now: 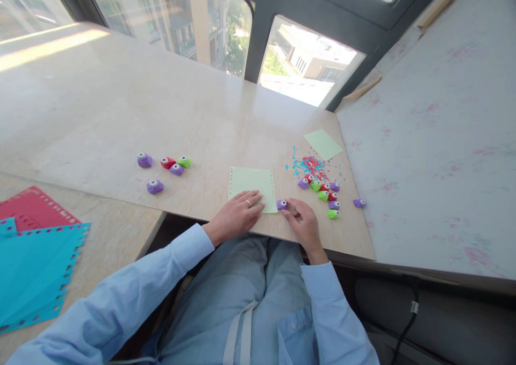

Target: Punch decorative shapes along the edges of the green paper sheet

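Right hand [303, 221] pinched purple punch [281, 204] at green sheet [252, 188] edge; left hand [237, 212] lay flat, empty, beside it (best kept pressing paper w/ punch square).

One head-worn view looks forward and steeply down, close over the lap, onto the table [121, 112], windows across the top.

paper sheet [252, 185] betw. left punches [163, 169] & right punches [324, 193].
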`<state>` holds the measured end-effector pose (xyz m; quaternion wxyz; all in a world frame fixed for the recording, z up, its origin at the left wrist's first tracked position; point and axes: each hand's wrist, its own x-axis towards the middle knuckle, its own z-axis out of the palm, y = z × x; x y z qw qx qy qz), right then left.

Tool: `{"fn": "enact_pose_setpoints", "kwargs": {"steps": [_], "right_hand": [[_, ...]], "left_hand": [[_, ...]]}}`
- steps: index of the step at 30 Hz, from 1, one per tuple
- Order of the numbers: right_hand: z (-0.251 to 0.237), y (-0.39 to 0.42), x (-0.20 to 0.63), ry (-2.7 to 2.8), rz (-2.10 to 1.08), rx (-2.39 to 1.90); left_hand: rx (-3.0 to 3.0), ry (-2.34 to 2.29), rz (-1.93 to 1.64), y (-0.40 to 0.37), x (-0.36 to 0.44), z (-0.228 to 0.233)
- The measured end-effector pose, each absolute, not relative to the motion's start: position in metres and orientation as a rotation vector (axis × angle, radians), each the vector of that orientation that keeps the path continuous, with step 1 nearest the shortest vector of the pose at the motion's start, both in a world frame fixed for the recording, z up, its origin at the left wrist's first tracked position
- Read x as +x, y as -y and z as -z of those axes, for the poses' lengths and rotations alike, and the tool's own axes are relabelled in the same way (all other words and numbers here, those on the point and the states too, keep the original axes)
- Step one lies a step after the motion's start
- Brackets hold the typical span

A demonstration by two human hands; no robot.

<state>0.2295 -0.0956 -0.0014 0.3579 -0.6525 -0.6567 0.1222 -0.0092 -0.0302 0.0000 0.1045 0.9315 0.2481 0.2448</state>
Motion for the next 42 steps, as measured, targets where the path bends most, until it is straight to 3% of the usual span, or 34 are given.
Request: {"fn": "enact_pose_setpoints", "kwargs": {"steps": [42], "right_hand": [[-0.001, 0.097, 0.228, 1.687, -0.36, -1.644]], "left_hand": [[2.708, -0.795, -0.49, 0.059, -0.004, -0.006]]}}
